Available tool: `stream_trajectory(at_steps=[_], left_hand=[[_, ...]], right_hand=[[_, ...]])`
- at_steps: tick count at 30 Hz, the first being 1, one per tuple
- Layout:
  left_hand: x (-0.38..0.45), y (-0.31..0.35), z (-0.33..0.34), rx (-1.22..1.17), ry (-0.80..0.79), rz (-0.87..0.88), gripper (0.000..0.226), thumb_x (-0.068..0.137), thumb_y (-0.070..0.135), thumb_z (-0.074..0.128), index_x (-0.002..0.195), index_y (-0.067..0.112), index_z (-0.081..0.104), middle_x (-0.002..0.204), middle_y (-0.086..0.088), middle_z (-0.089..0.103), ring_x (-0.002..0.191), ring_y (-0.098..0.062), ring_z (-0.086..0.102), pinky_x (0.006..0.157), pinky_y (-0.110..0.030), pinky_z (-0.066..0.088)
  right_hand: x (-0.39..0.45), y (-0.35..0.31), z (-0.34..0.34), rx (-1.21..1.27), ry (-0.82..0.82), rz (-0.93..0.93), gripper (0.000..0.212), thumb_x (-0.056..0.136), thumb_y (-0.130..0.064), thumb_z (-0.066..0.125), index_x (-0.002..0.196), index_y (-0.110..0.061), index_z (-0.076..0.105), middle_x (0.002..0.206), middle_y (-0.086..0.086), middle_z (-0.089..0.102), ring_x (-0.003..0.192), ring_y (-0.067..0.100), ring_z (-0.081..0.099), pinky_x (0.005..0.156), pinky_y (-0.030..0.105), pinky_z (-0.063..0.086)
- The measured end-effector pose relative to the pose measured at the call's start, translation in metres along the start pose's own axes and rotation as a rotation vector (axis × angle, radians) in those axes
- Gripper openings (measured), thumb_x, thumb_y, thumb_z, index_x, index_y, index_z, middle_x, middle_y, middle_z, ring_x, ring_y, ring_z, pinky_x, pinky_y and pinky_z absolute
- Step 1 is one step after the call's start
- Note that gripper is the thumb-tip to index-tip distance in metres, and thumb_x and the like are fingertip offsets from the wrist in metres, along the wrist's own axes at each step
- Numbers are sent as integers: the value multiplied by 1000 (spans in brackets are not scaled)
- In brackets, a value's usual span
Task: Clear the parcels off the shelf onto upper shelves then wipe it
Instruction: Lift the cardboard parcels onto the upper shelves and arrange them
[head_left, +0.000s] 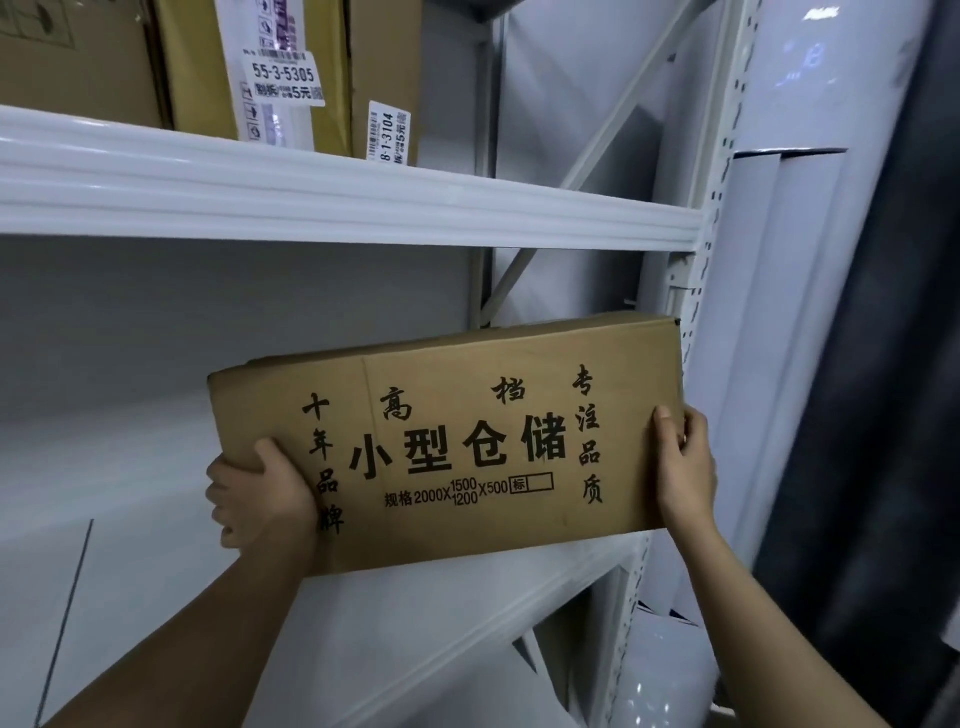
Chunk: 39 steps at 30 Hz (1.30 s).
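Left hand (260, 499) and right hand (683, 467) clasp the cardboard parcel (457, 441) at its ends; advise raising it level, clearing the upper shelf (332, 202) lip above the grip.

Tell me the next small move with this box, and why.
Probably push the cardboard box forward onto the white shelf and let it rest: the left hand and right hand grip its ends, holding it tilted before that open level, below the beam.

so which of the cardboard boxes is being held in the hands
The printed box, gripped by left hand and right hand; the labelled boxes stand on the upper shelf.
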<state>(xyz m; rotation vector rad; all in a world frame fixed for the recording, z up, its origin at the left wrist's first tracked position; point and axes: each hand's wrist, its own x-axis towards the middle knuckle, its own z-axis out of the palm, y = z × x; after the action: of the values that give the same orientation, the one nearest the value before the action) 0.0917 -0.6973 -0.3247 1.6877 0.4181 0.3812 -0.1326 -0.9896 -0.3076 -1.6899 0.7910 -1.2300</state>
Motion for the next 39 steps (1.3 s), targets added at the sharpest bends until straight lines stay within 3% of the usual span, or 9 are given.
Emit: stream_trajectory(at_steps=[3, 6, 9, 11, 17, 24, 30, 36, 39], left_hand=[[-25, 6, 10, -10, -49, 27, 56, 86, 45, 31, 130, 13, 44, 128, -14, 51, 119, -37, 45, 104, -53, 30], [-45, 9, 18, -1, -91, 37, 56, 87, 46, 30, 131, 14, 44, 128, -14, 51, 119, -38, 45, 103, -54, 30], [-68, 16, 27, -23, -144, 62, 56, 87, 46, 28, 131, 15, 43, 128, -14, 50, 118, -38, 45, 103, -55, 31], [-80, 23, 29, -43, -182, 89, 56, 86, 46, 28, 132, 16, 42, 129, -13, 49, 118, -38, 45, 103, -55, 30], [-133, 57, 39, -95, -301, 274, 51, 89, 39, 36, 135, 18, 39, 134, -11, 47, 122, -37, 41, 106, -56, 27], [-188, 90, 37, -134, -376, 454, 49, 90, 40, 47, 134, 20, 35, 139, -7, 41, 128, -31, 36, 104, -58, 31], [-228, 93, 32, -117, -415, 614, 49, 89, 30, 53, 133, 14, 39, 138, -8, 42, 129, -28, 37, 111, -45, 19], [-255, 102, 26, -46, -425, 743, 61, 84, 27, 58, 139, 16, 35, 139, -8, 41, 130, -27, 34, 111, -44, 15], [-266, 105, 21, -6, -421, 807, 66, 84, 27, 58, 143, 17, 31, 141, -9, 39, 131, -28, 32, 111, -44, 15]], right_hand=[[10, 7, -34, 14, -13, 16, 53, 95, -60, 35, 126, -21, 54, 126, 0, 52, 116, 20, 50, 101, 39, 37], [15, 11, -64, 35, -82, 18, 66, 80, -80, 36, 113, -26, 55, 125, 5, 53, 114, 23, 53, 100, 43, 41], [14, 8, -97, 140, -127, 43, 52, 94, -58, 40, 134, -25, 42, 119, -14, 52, 105, 1, 52, 87, 24, 40], [15, 6, -115, 168, -164, 71, 51, 94, -53, 39, 137, -26, 35, 119, -15, 50, 101, -3, 50, 82, 23, 39], [17, 23, -173, 223, -30, 72, 76, 80, -75, 42, 138, -26, 36, 121, -8, 54, 113, 16, 54, 102, 46, 40], [19, 48, -222, 394, 91, 191, 79, 66, -87, 51, 128, -38, 54, 122, 0, 66, 113, 28, 62, 99, 58, 43], [1, 58, -248, 479, 114, 254, 84, 56, -88, 52, 121, -35, 61, 117, 6, 68, 107, 33, 63, 96, 60, 44], [-16, 68, -260, 498, 106, 347, 88, 46, -91, 51, 109, -32, 65, 107, 6, 70, 99, 30, 65, 81, 46, 51], [-23, 71, -265, 502, 126, 358, 90, 45, -92, 51, 110, -30, 65, 109, 8, 70, 100, 31, 65, 83, 46, 51]])
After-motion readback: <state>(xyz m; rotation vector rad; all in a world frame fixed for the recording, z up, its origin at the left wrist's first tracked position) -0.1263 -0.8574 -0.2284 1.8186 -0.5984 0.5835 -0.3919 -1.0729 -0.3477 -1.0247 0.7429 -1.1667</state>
